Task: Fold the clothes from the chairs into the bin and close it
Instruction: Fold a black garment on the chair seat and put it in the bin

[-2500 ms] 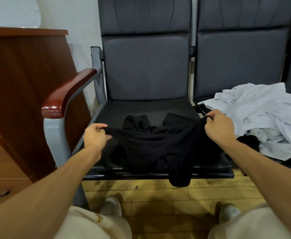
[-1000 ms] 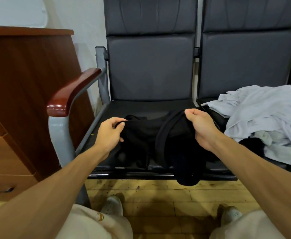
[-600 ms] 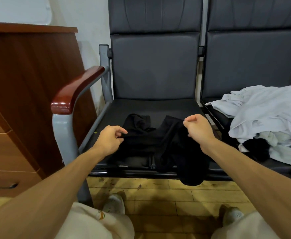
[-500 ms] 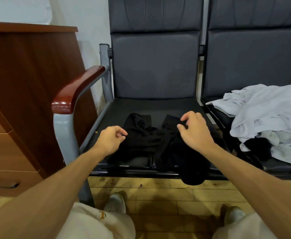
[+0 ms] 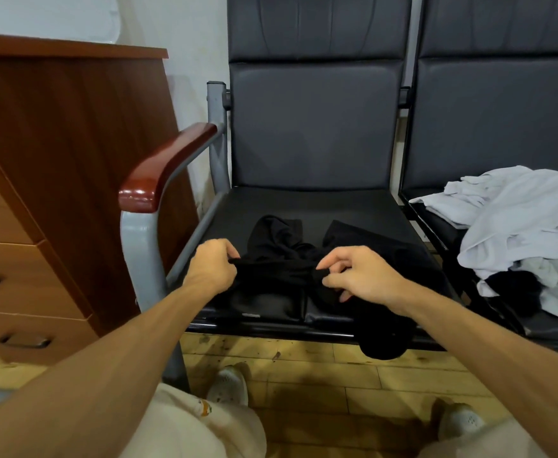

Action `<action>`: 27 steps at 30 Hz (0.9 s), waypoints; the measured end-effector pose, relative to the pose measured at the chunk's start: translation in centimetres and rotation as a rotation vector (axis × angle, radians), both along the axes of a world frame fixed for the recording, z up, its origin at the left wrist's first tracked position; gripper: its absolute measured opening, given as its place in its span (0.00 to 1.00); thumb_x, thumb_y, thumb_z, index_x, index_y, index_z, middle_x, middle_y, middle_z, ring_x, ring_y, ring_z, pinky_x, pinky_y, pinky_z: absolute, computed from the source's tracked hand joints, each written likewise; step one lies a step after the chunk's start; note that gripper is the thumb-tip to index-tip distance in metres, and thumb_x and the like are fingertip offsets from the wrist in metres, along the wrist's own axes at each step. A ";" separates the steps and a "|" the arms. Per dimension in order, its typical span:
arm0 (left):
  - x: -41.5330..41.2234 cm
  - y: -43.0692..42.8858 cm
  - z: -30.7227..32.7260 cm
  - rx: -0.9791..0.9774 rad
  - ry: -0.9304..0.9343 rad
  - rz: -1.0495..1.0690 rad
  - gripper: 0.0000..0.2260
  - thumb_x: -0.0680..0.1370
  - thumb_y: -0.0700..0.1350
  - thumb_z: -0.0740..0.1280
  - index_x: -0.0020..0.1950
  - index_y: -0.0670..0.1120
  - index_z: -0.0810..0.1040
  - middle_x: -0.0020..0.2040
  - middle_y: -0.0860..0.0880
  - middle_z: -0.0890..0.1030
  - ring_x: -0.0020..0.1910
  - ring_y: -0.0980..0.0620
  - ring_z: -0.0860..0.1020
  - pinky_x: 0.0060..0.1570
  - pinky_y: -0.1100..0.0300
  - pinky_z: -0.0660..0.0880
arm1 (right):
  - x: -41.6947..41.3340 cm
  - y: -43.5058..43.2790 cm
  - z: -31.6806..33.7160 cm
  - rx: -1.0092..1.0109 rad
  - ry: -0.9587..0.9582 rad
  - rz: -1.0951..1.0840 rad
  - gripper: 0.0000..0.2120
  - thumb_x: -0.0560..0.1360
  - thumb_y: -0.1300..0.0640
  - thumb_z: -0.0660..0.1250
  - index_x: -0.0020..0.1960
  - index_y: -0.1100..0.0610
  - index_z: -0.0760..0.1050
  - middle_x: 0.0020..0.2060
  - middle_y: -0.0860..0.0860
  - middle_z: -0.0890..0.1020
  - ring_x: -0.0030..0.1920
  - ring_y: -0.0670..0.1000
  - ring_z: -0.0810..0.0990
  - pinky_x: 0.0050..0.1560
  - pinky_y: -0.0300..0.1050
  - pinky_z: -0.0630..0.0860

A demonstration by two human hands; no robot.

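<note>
A black garment lies bunched on the seat of the left black chair, one part hanging over the front edge toward the floor. My left hand grips the garment's left edge with curled fingers. My right hand pinches a fold of the same garment near its middle, between thumb and fingers. A heap of white clothes with some dark cloth under it lies on the right chair. No bin shows in this view.
A wooden drawer cabinet stands to the left, close to the chair's red-brown armrest on its grey metal frame. Below is a wooden plank floor with my two white shoes and light trousers at the bottom edge.
My hands have come closer together, gathering the black garment toward the seat's middle. My right hand let go, moved left and pinched a new fold. The left hand kept its grip.
</note>
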State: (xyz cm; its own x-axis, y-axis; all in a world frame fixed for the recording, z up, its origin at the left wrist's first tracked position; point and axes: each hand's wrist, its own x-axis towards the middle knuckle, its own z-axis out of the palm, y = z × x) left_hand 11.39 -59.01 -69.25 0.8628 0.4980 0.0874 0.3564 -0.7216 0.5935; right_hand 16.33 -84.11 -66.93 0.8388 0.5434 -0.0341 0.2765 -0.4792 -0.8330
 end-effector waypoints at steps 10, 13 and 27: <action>-0.4 0.4 0.5 -0.041 -0.015 0.177 0.16 0.76 0.29 0.62 0.58 0.44 0.77 0.68 0.41 0.65 0.60 0.40 0.72 0.56 0.53 0.72 | -0.9 -3.3 1.6 -0.305 0.377 0.615 0.09 0.77 0.62 0.67 0.57 0.61 0.79 0.48 0.56 0.83 0.45 0.50 0.83 0.48 0.43 0.78; -0.7 -0.3 0.7 0.098 0.127 0.063 0.19 0.76 0.34 0.63 0.65 0.47 0.74 0.68 0.42 0.63 0.67 0.40 0.63 0.66 0.49 0.64 | 0.2 -3.5 1.3 -0.159 0.144 0.256 0.04 0.77 0.62 0.67 0.49 0.58 0.81 0.41 0.55 0.84 0.39 0.49 0.83 0.40 0.40 0.78; 2.2 -7.0 -0.3 0.110 0.254 -0.434 0.22 0.85 0.52 0.49 0.57 0.40 0.78 0.58 0.44 0.77 0.59 0.45 0.74 0.61 0.52 0.69 | 4.4 -8.9 -0.5 -0.684 -0.247 0.104 0.14 0.80 0.56 0.63 0.66 0.54 0.73 0.55 0.50 0.81 0.57 0.50 0.77 0.56 0.39 0.69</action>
